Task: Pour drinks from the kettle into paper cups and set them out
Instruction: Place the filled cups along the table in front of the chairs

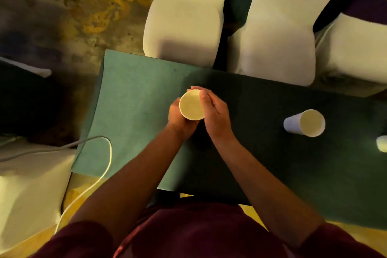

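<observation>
A paper cup is held above the middle of the green-covered tabletop, its open mouth facing up toward the camera. The left hand wraps it from below and the left, its grip curled round the cup's wall. The right hand holds the cup's right side, fingers curved over the rim. A second paper cup stands on the tabletop well to the right. White-covered chairs line the far edge. A white cable loops over the tabletop's left corner.
</observation>
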### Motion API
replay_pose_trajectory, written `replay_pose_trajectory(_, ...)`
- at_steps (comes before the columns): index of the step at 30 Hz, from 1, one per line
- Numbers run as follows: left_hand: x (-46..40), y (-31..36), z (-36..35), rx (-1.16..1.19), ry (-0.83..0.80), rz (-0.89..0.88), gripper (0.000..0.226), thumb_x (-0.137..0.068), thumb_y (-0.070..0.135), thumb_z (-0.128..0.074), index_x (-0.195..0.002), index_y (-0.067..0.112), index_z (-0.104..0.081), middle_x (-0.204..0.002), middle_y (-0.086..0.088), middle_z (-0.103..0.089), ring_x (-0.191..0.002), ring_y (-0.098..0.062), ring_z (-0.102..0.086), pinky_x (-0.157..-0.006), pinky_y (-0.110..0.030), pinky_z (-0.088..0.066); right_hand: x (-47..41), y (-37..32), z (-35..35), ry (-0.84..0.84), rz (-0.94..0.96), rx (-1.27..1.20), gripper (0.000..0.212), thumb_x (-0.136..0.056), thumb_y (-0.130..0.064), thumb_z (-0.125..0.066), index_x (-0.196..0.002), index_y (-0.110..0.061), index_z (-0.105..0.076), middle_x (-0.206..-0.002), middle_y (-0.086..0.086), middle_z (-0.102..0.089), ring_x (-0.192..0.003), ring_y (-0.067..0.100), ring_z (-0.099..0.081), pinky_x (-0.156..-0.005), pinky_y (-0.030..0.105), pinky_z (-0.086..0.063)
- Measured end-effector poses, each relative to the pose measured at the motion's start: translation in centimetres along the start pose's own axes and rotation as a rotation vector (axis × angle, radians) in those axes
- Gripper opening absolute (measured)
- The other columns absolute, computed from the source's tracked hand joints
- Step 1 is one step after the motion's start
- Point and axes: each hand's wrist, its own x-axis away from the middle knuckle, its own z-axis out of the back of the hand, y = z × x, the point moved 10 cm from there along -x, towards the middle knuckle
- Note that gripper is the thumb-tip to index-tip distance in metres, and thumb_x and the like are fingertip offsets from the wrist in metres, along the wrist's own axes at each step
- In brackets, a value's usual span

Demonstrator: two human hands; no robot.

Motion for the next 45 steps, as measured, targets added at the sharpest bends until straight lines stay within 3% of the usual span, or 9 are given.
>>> replay_pose_trajectory(4,-1.6,2.0,0.6,-0.069,0.024,0.029,0.027,-0.098,0.026,-0.043,-0.093,0.009,-0.063,-0.084,-0.012,-0.064,-0.079,-0.025,-0.063,-0.067,-0.034,-0.051,-1.1,0.3,-1.1,0.046,0.001,0.027,0.035,-0.107,-0.024,-0.044,-0.122,-0.007,-0.070,-0.117,0.008,-0.075,-0.109,0.019,-0.070,-0.094,0.037,-0.057)
replay_pose_trajectory(8,-2.8,3.6,1.9,-0.267,0.078,0.009,0.017,-0.096,0.019,-0.051,-0.088,0.010,-0.062,-0.081,-0.010,-0.064,-0.077,-0.025,-0.064,-0.061,-0.031,-0.052,-1.9,1.0,-1.7,0.088,-0.007,0.052,0.035,-0.107,-0.025,-0.044,-0.121,-0.007,-0.071,-0.116,0.006,-0.076,-0.107,0.016,-0.071,-0.090,0.031,-0.057)
replay_pose_trajectory(13,-3.4,8.6,2.2,-1.010,0.097,-0.279,0.014,-0.092,0.019,-0.065,-0.100,0.010,-0.071,-0.089,0.000,-0.071,-0.087,-0.021,-0.067,-0.071,-0.033,-0.056,-1.9,2.0,-2.8,0.109,-0.049,0.073,0.033,-0.108,-0.024,-0.045,-0.120,-0.009,-0.072,-0.113,0.003,-0.076,-0.104,0.015,-0.071,-0.088,0.029,-0.057)
replay_pose_trajectory(19,-2.3,12.5,2.3,-0.992,0.100,-0.439,0.025,-0.098,0.016,-0.048,-0.099,0.015,-0.074,-0.081,0.005,-0.073,-0.079,-0.012,-0.069,-0.076,-0.030,-0.057,-1.3,2.6,-3.5,0.121,-0.084,0.123,0.034,-0.109,-0.030,-0.043,-0.123,-0.014,-0.070,-0.112,-0.001,-0.073,-0.100,0.011,-0.069,-0.080,0.023,-0.056)
replay_pose_trajectory(26,-1.5,12.1,2.4,-1.016,0.077,-0.448,0.024,-0.099,0.014,-0.047,-0.098,0.013,-0.072,-0.080,0.004,-0.072,-0.075,-0.007,-0.069,-0.067,-0.020,-0.053,-0.6,3.1,-3.4,0.130,-0.107,0.161,0.033,-0.109,-0.028,-0.044,-0.126,-0.015,-0.068,-0.112,-0.014,-0.069,-0.100,-0.003,-0.067,-0.080,0.013,-0.052)
replay_pose_trajectory(32,-0.8,11.6,3.8,-0.917,0.123,-0.376,0.026,-0.097,0.010,-0.047,-0.098,0.010,-0.073,-0.082,-0.001,-0.073,-0.076,-0.013,-0.070,-0.066,-0.024,-0.056,-0.4,3.2,-3.4,0.097,-0.162,0.170,0.036,-0.108,-0.032,-0.042,-0.135,-0.018,-0.063,-0.121,-0.008,-0.067,-0.107,0.001,-0.063,-0.087,0.012,-0.050)
replay_pose_trajectory(36,0.3,12.6,4.9,-0.832,0.177,-0.378,0.027,-0.094,0.010,-0.047,-0.085,0.018,-0.071,-0.089,-0.009,-0.074,-0.090,-0.027,-0.072,-0.084,-0.039,-0.060,-0.2,1.3,-2.1,0.166,-0.142,0.065,0.038,-0.108,-0.027,-0.043,-0.137,-0.010,-0.061,-0.131,0.004,-0.068,-0.121,0.009,-0.062,-0.100,0.015,-0.047)
replay_pose_trajectory(39,2.4,13.9,4.8,-0.840,0.229,-0.444,0.026,-0.092,0.011,-0.048,-0.090,0.017,-0.074,-0.093,-0.006,-0.075,-0.094,-0.021,-0.071,-0.093,-0.040,-0.057,0.7,-1.2,-0.7,0.179,-0.093,0.052,0.038,-0.107,-0.025,-0.043,-0.136,-0.008,-0.062,-0.134,0.006,-0.067,-0.127,0.011,-0.060,-0.109,0.021,-0.044)
replay_pose_trajectory(45,8.3,14.8,-1.6,-0.717,0.202,-0.628,0.024,-0.093,0.012,-0.048,-0.094,0.018,-0.071,-0.100,-0.005,-0.074,-0.095,-0.016,-0.066,-0.093,-0.036,-0.052,3.8,-6.7,3.8,0.131,-0.008,0.123,0.043,-0.102,-0.027,-0.045,-0.138,-0.010,-0.061,-0.139,-0.002,-0.063,-0.117,-0.016,-0.055,-0.101,0.007,-0.041)
